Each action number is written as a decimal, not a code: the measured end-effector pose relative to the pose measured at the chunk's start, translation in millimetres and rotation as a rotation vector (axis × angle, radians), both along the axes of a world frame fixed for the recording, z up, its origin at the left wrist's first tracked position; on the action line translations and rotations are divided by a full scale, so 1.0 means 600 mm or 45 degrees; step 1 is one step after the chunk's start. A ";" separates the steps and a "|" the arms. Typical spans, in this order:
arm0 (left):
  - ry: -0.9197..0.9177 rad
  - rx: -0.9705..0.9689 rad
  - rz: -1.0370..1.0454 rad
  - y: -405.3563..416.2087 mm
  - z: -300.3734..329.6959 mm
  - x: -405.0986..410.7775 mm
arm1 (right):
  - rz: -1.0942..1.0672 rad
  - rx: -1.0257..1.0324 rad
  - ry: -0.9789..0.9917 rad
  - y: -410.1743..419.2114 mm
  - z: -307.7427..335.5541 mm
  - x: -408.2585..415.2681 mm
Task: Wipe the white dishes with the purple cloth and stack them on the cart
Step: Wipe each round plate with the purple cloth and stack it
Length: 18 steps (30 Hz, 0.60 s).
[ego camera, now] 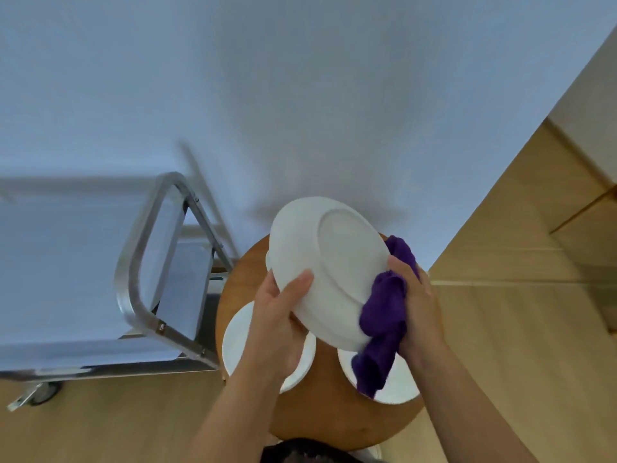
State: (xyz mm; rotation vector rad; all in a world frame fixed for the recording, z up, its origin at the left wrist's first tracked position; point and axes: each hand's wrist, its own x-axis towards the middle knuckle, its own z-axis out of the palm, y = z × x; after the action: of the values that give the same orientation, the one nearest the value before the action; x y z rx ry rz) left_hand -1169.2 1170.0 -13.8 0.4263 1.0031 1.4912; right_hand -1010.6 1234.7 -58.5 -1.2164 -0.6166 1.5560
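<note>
Head view: the white plate [329,272], underside up and tilted, hides most of the round wooden table [334,419]; left hand [278,324] grip pinches its 7 o'clock rim; right hand [419,307] presses the purple cloth [384,315] at 4 o'clock; two plates [238,339] lie partly covered beneath; cart [140,279] at 9 o'clock, cut off; no writing legible.

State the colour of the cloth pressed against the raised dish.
Deep purple cloth, seen best in the head view.

Head camera looks steeply down, close above round table [320,409].
</note>
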 end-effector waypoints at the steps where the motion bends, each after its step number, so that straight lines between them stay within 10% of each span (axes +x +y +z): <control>1: -0.131 -0.001 -0.138 -0.002 0.004 -0.020 | 0.096 0.044 -0.085 0.013 0.009 0.017; 6: -0.422 -0.109 -0.559 0.008 0.019 -0.065 | 0.356 0.220 -0.287 0.055 0.055 0.040; 18: -0.056 -0.112 -0.232 0.008 0.021 -0.026 | 0.087 0.248 -0.304 -0.027 0.045 -0.011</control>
State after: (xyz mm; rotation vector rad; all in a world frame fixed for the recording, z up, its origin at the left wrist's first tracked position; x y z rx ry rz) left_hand -1184.7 1174.8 -1.4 0.4090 0.9648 1.2834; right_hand -1017.5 1218.4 -31.3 -1.2516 -0.9515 1.3798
